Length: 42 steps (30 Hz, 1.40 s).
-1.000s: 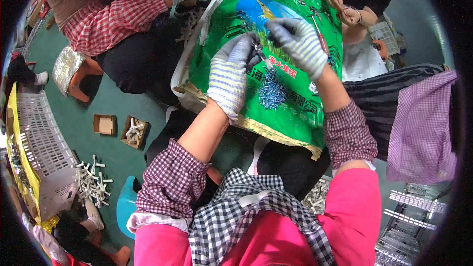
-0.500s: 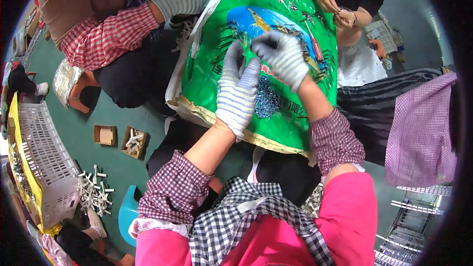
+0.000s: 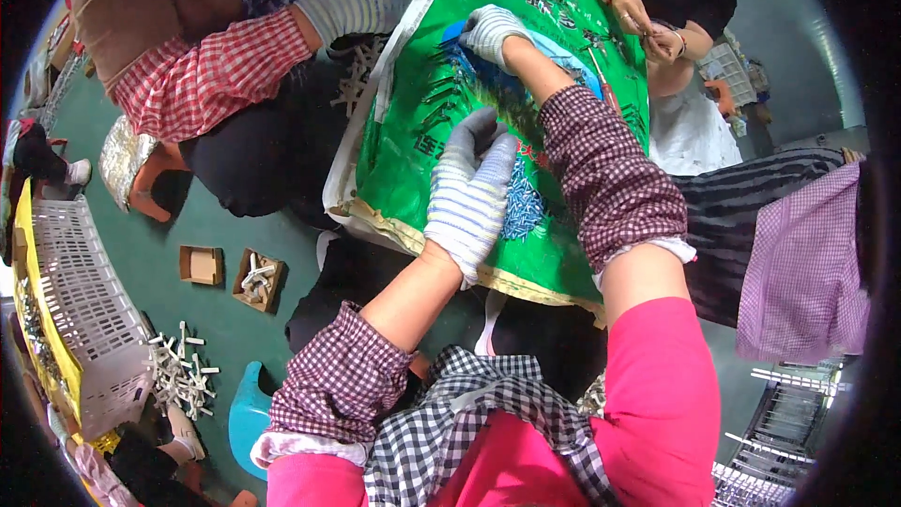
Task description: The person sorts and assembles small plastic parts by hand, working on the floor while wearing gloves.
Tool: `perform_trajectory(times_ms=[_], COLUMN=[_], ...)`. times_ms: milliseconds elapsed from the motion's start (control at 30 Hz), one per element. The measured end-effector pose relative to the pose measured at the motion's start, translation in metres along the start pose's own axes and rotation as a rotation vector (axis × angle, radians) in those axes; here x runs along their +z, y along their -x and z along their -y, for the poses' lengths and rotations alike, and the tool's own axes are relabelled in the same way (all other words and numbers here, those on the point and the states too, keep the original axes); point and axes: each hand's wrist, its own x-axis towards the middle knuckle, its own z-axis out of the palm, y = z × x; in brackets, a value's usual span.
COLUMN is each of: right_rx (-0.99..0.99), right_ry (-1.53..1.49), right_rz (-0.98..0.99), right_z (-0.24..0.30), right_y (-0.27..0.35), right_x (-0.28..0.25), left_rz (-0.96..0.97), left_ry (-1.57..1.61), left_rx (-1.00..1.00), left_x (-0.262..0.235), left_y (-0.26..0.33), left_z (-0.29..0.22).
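A green printed sack (image 3: 399,169) is spread in front of me, with small dark metal parts (image 3: 436,103) lying on it. My left hand (image 3: 469,183), in a striped grey-and-white glove, is over the sack's near half, fingers curled towards the thumb. Whatever sits between those fingertips is hidden. Beside it lies a heap of small bluish screws or pins (image 3: 523,202). My right hand (image 3: 495,36), gloved alike, reaches to the sack's far left part by the dark pieces. Its fingers bend down together, and their tips are hidden. A red-handled screwdriver (image 3: 608,92) lies partly behind my right forearm.
At the left sits a co-worker with a gloved hand (image 3: 361,2); another person's bare hands (image 3: 652,36) are at the far right. On the floor are small cardboard boxes (image 3: 200,265), a pile of white pieces (image 3: 183,371), a white crate (image 3: 89,291) and a teal stool (image 3: 249,418).
My right hand has left my left hand and moved away from me to the sack's far part. The left hand has come slightly nearer me, its fingers still curled.
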Motion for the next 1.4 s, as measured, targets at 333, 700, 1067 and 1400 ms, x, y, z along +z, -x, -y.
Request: perform_trajectory(times_ms=[333,700,1067,1400], right_rx=[-0.108,0.09,0.02,0.056], right_ry=[-0.253,-0.325,0.051,0.193], right_rz=[-0.189,-0.244,-0.305,-0.187], right_z=[-0.033,-0.106,-0.074,-0.036], right_y=[0.095,0.288,0.2,0.149], right_x=[-0.033,0.005,0.007,0.009], left_rz=[-0.083,-0.012,0.022,0.024], left_ry=[0.165,0.16,0.164,0.037], left_rx=[0.031,-0.052,-0.07,-0.102], left_x=[-0.015,-0.004,0.001,0.003], left_y=[-0.008,-0.019,-0.031,-0.012], left_z=[-0.018,-0.005,0.009,-0.004])
